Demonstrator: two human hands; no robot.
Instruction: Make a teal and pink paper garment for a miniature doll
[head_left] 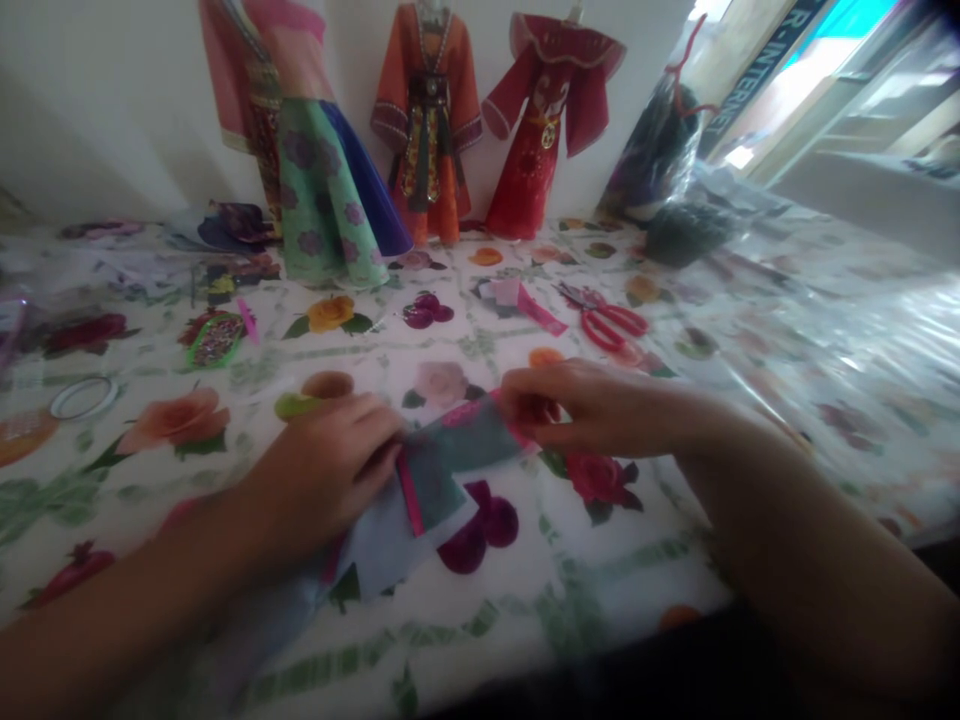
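Observation:
A small piece of grey-green fabric point(480, 440) with bright pink edging lies between my two hands, just above or on the flowered tablecloth. My left hand point(349, 450) presses its fingers closed on the left part of the fabric. At the other end, my right hand point(559, 405) pinches the pink-edged corner between thumb and fingers. Paler fabric point(386, 550) hangs below my left hand, partly covered by it. The picture is blurred, so the fingertips are not sharp.
Red-handled scissors point(611, 325) lie beyond my right hand, beside pink scraps point(532, 305). A green pin box point(215, 338) and a roll of tape point(84, 398) are at left. Several dressed doll forms point(427, 130) stand along the wall. Clear plastic point(810, 330) covers the right side.

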